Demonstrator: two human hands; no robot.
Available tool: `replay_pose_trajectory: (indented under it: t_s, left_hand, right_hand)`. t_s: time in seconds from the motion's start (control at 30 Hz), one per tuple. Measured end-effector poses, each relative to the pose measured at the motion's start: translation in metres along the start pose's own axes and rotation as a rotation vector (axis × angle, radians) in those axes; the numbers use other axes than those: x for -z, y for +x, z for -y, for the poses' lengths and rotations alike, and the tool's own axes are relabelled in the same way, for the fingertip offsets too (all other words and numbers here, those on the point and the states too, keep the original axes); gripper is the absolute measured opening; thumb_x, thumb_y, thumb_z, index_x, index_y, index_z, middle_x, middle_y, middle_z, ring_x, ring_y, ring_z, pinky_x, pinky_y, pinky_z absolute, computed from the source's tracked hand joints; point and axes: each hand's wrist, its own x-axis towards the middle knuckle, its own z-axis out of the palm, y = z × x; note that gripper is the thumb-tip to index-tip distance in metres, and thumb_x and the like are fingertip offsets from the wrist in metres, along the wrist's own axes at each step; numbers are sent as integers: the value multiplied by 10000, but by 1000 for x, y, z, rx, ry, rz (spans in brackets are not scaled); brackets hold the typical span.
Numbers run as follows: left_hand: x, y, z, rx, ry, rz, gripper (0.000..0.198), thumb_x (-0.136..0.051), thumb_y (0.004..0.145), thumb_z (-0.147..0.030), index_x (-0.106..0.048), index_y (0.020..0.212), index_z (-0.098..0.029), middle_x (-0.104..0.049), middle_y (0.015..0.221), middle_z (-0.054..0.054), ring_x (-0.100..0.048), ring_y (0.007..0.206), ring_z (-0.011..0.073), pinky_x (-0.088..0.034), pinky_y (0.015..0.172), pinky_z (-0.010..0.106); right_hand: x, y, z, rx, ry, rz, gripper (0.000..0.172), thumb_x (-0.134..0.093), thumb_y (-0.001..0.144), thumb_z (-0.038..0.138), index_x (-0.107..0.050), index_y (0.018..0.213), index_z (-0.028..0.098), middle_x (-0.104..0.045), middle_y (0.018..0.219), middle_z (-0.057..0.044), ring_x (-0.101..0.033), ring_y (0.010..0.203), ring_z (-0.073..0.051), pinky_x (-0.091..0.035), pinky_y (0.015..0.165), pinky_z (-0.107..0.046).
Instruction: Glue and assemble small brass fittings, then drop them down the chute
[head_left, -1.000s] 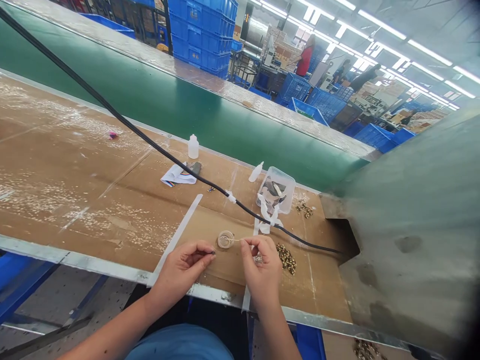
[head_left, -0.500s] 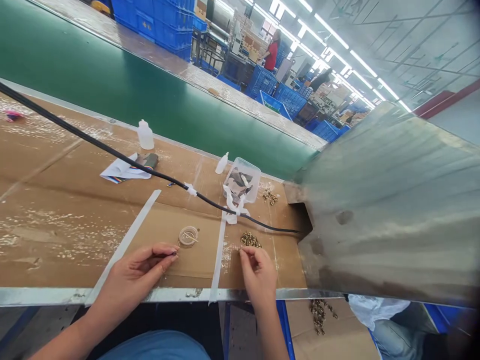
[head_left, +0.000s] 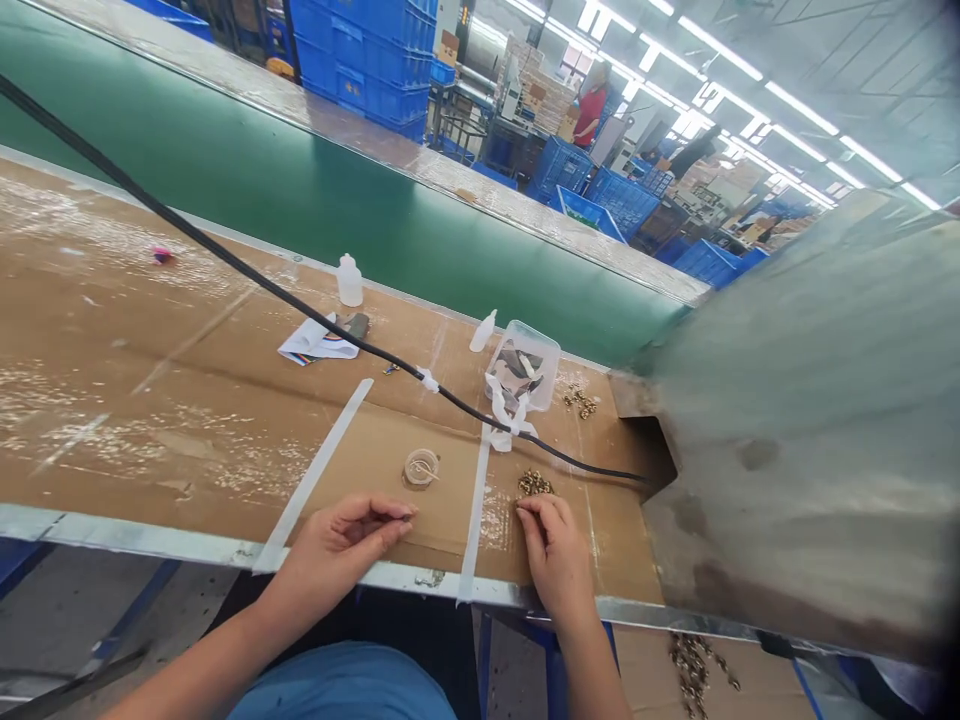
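Our left hand (head_left: 337, 548) pinches its fingers on a tiny dark piece (head_left: 409, 516) just short of the round clear dish (head_left: 406, 470); our right hand (head_left: 561, 562) has its fingers together at the brassy pile's (head_left: 535, 482) near edge (we cannot tell whether they grip anything). Beyond both hands, a black cable (head_left: 165, 210) cuts across the bench (head_left: 225, 420), passing before the clear tub (head_left: 548, 368). A metal panel (head_left: 795, 450) blocks our right side.

The tiny piece (head_left: 408, 516) in the left fingers (head_left: 381, 506) is indistinct.
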Motion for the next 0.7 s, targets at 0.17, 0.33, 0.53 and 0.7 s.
replay_pose_trajectory:
  t_s: [0.17, 0.33, 0.53, 0.7]
  left_hand:
    - [-3, -1, 1, 31, -58, 33, 94, -727, 746, -262, -693, 796, -190, -729, 863, 32, -680, 843, 170, -556, 781, 209]
    - [1, -2, 1, 36, -31, 80, 82, -714, 765, -244, -698, 822, -188, -723, 869, 27, -675, 830, 157, -550, 771, 194]
    - [2, -2, 0, 17, -59, 153, 74, -677, 800, -236, -688, 846, -179, -708, 867, 27, -667, 828, 163, -558, 772, 225]
    - [2, -2, -5, 0, -39, 166, 83, -663, 805, -234, -689, 846, -167, -707, 853, 35, -668, 809, 171, -565, 758, 248]
  right_hand:
    - [-11, -10, 27, -113, 292, 52, 205, -451, 948, 345, -590, 981, 198, -663, 822, -48, -653, 748, -184, -513, 689, -290]
    - [-33, -17, 73, -138, 643, 167, 188, -527, 918, 316, -657, 959, 187, -663, 771, -42, -662, 665, -151, -544, 631, -248]
    - [-47, -17, 92, -169, 710, 195, 199, -569, 896, 320, -718, 941, 196, -638, 665, -14, -626, 547, -117, -540, 555, -217]
    - [-43, -15, 96, -160, 703, 207, 221, -551, 902, 324, -728, 949, 200, -610, 702, -21, -606, 541, -112, -536, 524, -218]
